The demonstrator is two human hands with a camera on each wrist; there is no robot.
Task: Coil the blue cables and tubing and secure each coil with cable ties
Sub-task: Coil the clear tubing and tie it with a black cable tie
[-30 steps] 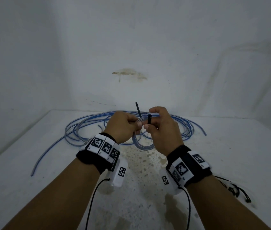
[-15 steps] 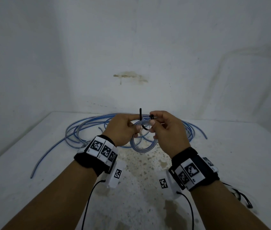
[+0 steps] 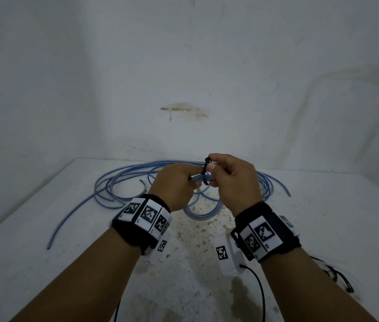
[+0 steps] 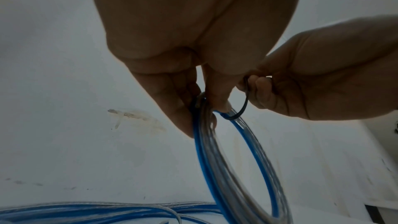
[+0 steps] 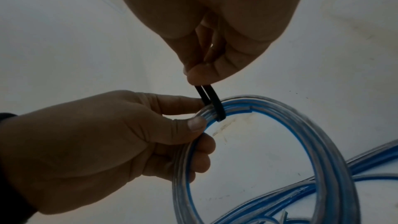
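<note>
Both hands hold a small coil of tubing up over the counter, a black tie looped round it.

Near the counter's right edge lie spare black cable ties [image 3: 337, 275]. Above its stained middle, the left hand [image 3: 174, 187] grips the coil [image 5: 269, 142] of clear, blue-striped tubing, thumb and fingers curled round the bunched strands. Just beside it, the right hand [image 3: 232, 182] pinches both ends of the black cable tie [image 5: 213, 103] that passes round the coil's top. Farther back, toward the wall, loose blue tubing [image 3: 123, 182] sprawls across the counter [image 3: 44, 263].
</note>
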